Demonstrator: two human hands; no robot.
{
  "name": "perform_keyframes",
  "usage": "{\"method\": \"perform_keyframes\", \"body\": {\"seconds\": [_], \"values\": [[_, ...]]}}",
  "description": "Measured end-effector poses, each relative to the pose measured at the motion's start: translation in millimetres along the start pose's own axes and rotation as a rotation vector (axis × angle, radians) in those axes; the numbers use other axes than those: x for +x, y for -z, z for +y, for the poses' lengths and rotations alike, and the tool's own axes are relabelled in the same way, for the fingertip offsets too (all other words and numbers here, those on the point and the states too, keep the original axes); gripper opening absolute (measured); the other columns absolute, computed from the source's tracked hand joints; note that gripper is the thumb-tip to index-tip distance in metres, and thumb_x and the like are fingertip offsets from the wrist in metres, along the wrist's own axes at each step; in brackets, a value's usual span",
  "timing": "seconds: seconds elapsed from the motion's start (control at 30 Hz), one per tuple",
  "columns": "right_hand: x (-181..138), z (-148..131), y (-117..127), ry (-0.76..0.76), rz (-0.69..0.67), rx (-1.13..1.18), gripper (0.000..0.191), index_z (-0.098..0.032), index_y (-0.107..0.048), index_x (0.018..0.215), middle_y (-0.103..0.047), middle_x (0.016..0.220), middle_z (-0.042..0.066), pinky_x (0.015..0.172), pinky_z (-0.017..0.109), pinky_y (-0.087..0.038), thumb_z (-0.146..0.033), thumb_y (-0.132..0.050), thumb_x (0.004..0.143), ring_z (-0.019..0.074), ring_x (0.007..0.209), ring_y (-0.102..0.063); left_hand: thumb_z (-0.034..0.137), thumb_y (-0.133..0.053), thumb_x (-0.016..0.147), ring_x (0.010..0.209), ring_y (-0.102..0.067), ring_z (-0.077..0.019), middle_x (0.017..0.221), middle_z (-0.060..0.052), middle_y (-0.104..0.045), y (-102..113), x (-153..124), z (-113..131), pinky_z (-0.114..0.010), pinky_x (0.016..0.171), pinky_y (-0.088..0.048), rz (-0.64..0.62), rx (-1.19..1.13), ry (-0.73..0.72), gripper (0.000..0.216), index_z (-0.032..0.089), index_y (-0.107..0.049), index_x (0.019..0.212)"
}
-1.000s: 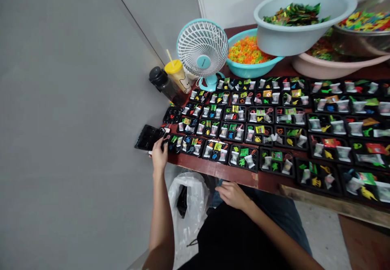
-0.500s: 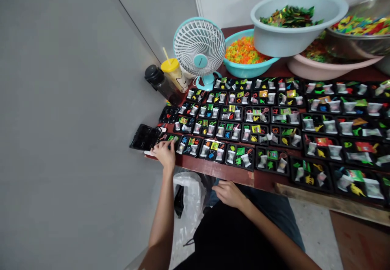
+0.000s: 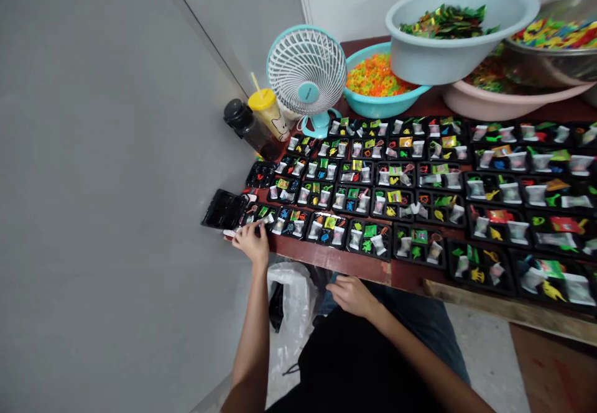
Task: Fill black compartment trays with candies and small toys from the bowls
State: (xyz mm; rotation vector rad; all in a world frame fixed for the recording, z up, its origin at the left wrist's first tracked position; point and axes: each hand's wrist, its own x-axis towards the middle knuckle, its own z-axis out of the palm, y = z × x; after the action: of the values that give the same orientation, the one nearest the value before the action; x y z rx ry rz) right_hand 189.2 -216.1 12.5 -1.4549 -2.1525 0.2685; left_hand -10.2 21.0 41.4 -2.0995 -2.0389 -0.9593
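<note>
My left hand (image 3: 252, 243) is at the near left corner of the table, its fingers apart on the front edge of a black compartment tray (image 3: 261, 213). That tray holds small green toy pieces and a white packet; my fingers partly cover its near side. Just left of it sits an empty-looking black tray (image 3: 222, 208), close to the wall. My right hand (image 3: 353, 295) is below the table edge in front of my body, with fingers curled in. Whatever it may hold is hidden.
Rows of filled black trays (image 3: 325, 229) cover the red-brown table. Behind them stand a fan (image 3: 308, 71), a dark bottle (image 3: 252, 130), a yellow-lidded cup (image 3: 268, 111), and basins of small pieces, including a pale blue basin (image 3: 459, 58). A plastic bag (image 3: 293, 295) hangs below the edge.
My left hand has drawn back slightly toward the tray's front edge, and a white packet now shows at the tray's right side. My right hand stays put.
</note>
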Motion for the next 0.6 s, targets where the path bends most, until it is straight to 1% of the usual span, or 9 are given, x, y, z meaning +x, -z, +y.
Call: {"method": "perform_keyframes", "body": {"seconds": [0.07,0.13,0.2,0.3,0.43,0.5,0.6], "values": [[-0.4,0.2,-0.5,0.0,0.0,-0.002,0.016,-0.017,-0.059,0.088,-0.054,0.064,0.001,0.056,0.025,-0.029,-0.014,-0.044,0.086,0.0123,0.065,-0.05,0.032,-0.044,0.086,0.101,-0.046,-0.026,0.106,-0.007,-0.063,1.7,0.9,0.8,-0.043,0.094,-0.024,-0.023,-0.012,-0.093,0.028,0.021,-0.063,0.103],[-0.7,0.5,-0.9,0.001,-0.005,-0.001,0.015,-0.017,-0.059,0.087,-0.055,0.065,0.001,0.056,0.025,-0.029,-0.015,-0.044,0.086,0.0123,0.065,-0.05,0.026,-0.043,0.086,0.103,-0.046,-0.0252,0.112,-0.007,-0.062,2.9,2.2,1.1,-0.043,0.096,-0.022,-0.064,-0.021,-0.212,0.033,0.022,-0.057,0.116],[-0.7,0.7,-1.2,0.002,-0.013,-0.001,0.014,-0.016,-0.059,0.087,-0.055,0.065,0.002,0.056,0.024,-0.029,-0.015,-0.045,0.086,0.0122,0.065,-0.05,0.023,-0.044,0.085,0.103,-0.045,-0.0255,0.112,-0.007,-0.063,2.9,3.5,0.1,-0.045,0.097,-0.02,-0.107,-0.021,-0.279,0.037,0.022,-0.054,0.12],[-0.3,0.7,-1.2,0.005,-0.015,-0.007,0.014,-0.016,-0.059,0.085,-0.055,0.064,0.002,0.056,0.024,-0.028,-0.014,-0.045,0.086,0.0122,0.065,-0.049,0.027,-0.047,0.084,0.101,-0.046,-0.0264,0.103,-0.008,-0.066,0.7,3.7,-3.4,-0.047,0.097,-0.019,-0.12,-0.025,-0.256,0.031,0.021,-0.059,0.112],[0.3,0.2,-0.4,0.002,-0.008,-0.021,0.015,-0.017,-0.06,0.086,-0.055,0.064,0.001,0.055,0.025,-0.028,-0.014,-0.045,0.086,0.0125,0.065,-0.049,0.031,-0.05,0.084,0.1,-0.048,-0.0256,0.097,-0.007,-0.067,-2.4,1.6,-6.4,-0.047,0.097,-0.018,-0.079,-0.047,-0.221,0.024,0.022,-0.064,0.101],[0.3,0.0,0.3,-0.002,-0.015,-0.023,0.015,-0.017,-0.06,0.086,-0.056,0.064,0.001,0.056,0.026,-0.029,-0.015,-0.045,0.086,0.0125,0.065,-0.05,0.033,-0.051,0.083,0.098,-0.05,-0.0247,0.094,-0.006,-0.068,-2.5,1.4,-6.1,-0.046,0.097,-0.019,-0.069,-0.067,-0.228,0.023,0.022,-0.065,0.098],[0.6,-0.2,1.5,-0.003,-0.034,-0.023,0.015,-0.017,-0.06,0.085,-0.056,0.065,0.001,0.056,0.026,-0.029,-0.016,-0.045,0.086,0.0125,0.065,-0.05,0.034,-0.051,0.083,0.097,-0.051,-0.0233,0.093,-0.007,-0.067,-1.1,2.5,-5.0,-0.043,0.097,-0.021,-0.087,-0.117,-0.252,0.024,0.021,-0.065,0.097]]}}
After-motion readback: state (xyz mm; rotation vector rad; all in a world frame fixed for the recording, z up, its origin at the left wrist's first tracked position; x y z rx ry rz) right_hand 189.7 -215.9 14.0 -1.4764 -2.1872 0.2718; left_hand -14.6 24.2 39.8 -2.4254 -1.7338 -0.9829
